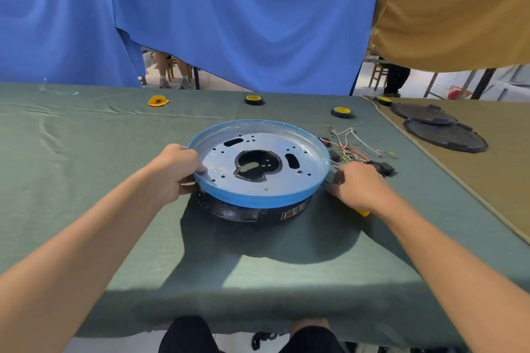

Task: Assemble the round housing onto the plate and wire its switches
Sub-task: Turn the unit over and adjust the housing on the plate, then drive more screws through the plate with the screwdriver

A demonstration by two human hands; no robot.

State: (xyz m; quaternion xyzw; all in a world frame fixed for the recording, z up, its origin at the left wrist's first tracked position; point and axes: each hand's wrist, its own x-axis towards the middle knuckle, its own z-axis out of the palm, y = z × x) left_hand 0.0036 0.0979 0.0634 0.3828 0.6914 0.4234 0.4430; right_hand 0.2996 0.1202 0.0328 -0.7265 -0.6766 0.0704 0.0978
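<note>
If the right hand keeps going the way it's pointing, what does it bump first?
Most likely the blue-rimmed round housing: the right hand, gripping a yellow-handled tool, points up-left at it, almost touching, though depth is unclear. The wires lie further off to the side.

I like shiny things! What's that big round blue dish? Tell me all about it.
The round housing is a shallow silvery metal dish with a blue-filmed rim, slots, small holes and a big middle cutout. It sits on a black base on the green cloth. The left hand grips its left rim.
</note>
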